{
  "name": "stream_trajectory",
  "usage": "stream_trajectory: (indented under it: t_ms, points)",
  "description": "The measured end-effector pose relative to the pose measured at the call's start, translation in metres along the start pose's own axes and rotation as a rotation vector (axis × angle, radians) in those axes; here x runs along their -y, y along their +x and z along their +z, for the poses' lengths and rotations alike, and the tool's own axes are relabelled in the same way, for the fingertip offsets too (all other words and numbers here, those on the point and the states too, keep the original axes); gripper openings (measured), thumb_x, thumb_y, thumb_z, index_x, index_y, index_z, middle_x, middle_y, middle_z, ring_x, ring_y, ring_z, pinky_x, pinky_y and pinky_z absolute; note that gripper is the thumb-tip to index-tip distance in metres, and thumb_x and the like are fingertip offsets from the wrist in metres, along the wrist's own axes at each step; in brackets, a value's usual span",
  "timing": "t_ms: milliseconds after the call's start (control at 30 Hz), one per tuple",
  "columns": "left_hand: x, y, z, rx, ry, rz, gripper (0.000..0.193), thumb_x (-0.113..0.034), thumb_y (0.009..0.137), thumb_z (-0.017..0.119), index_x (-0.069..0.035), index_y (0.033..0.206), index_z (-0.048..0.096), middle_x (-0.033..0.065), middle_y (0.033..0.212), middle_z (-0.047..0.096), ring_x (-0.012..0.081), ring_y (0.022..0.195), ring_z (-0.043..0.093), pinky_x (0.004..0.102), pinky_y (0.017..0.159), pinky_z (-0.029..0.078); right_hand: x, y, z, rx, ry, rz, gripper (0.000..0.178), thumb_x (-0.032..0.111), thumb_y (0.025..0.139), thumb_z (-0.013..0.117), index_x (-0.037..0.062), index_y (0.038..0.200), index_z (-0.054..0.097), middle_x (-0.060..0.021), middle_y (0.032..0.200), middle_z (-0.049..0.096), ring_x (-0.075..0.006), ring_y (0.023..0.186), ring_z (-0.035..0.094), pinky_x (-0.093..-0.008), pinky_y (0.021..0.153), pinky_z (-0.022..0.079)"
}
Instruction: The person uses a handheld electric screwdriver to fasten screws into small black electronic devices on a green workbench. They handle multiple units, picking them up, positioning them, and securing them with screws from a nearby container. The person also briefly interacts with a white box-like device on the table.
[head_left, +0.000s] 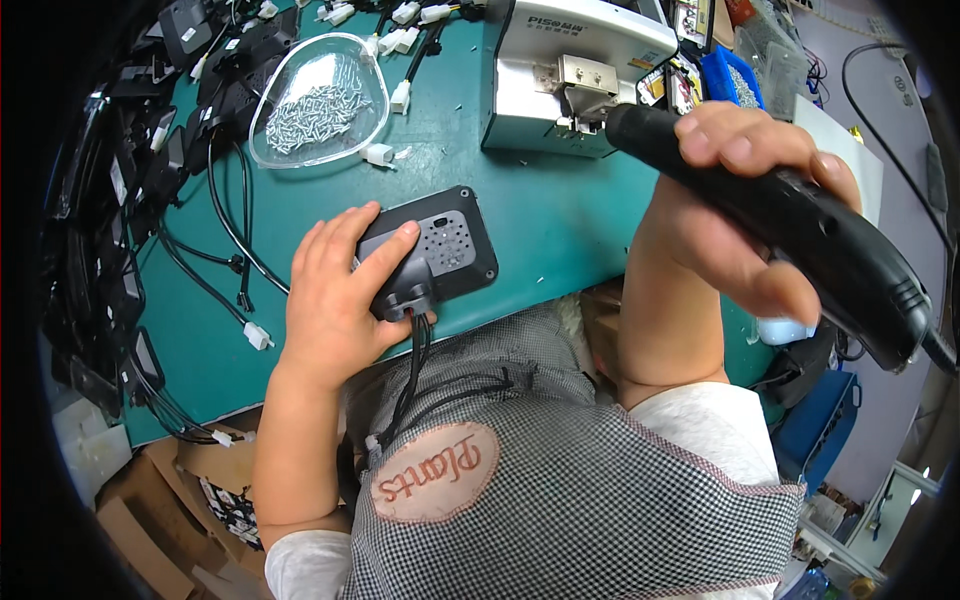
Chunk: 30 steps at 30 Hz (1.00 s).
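My left hand (345, 290) grips a black rectangular electronic housing (470, 262) with a grey, dotted panel, holding it at the table's front edge. Black cables run from its lower side down over my apron. In my raised right hand (740, 190) is a black electric screwdriver (800, 225), my fingers wrapped round its body. Its front end reaches the outlet of a white-and-silver screw feeder (560, 75); the bit itself is too small to make out. A clear dish (270, 150) of small silver screws stands beyond my left hand.
Black housings (185, 30) with cables and white connectors crowd the left side of the green mat (560, 210). Loose screws dot the mat. A blue bin (728, 75) of screws stands right of the feeder. Cardboard boxes (150, 530) sit at the lower left.
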<state>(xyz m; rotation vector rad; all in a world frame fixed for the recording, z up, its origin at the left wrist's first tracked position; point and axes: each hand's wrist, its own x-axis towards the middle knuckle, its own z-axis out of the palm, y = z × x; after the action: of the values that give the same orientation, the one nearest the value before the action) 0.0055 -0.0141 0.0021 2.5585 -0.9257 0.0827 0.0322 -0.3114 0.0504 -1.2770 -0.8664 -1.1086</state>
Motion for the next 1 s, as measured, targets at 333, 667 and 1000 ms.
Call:
stream_trajectory:
  t_ms: [333, 667, 1000]
  points:
    - [0.001, -0.001, 0.0, -0.004, 0.01, 0.045, 0.085, -0.029, 0.046, 0.087, -0.016, 0.125, 0.06, 0.0166, 0.13, 0.052, 0.0383, 0.116, 0.052, 0.0493, 0.1, 0.039, -0.002, 0.003, -0.004, -0.108, 0.151, 0.122, 0.087, 0.078, 0.078, 0.05, 0.0002, 0.115, 0.048, -0.0152, 0.076, 0.061, -0.0228, 0.059, 0.06, -0.0338, 0.054, 0.053]
    - [0.014, -0.009, -0.02, 0.052, 0.113, -0.076, 0.085, -0.023, 0.051, 0.087, -0.016, 0.13, 0.056, 0.0137, 0.136, 0.05, 0.0358, 0.124, 0.048, 0.0515, 0.107, 0.034, 0.027, 0.008, -0.029, -0.238, 0.28, 0.293, 0.08, 0.077, 0.081, 0.047, 0.0054, 0.114, 0.057, -0.0129, 0.078, 0.061, -0.0243, 0.059, 0.061, -0.0358, 0.056, 0.054]
    - [-0.011, 0.01, -0.058, -0.043, -0.127, -0.063, 0.061, -0.012, 0.072, 0.07, -0.007, 0.131, 0.055, 0.0186, 0.141, 0.047, 0.033, 0.133, 0.042, 0.044, 0.11, 0.031, 0.017, -0.022, -0.05, -0.514, -0.157, 0.961, 0.035, 0.02, 0.089, 0.068, 0.0033, 0.111, 0.047, -0.0073, 0.079, 0.058, -0.0158, 0.06, 0.058, -0.0294, 0.054, 0.05]
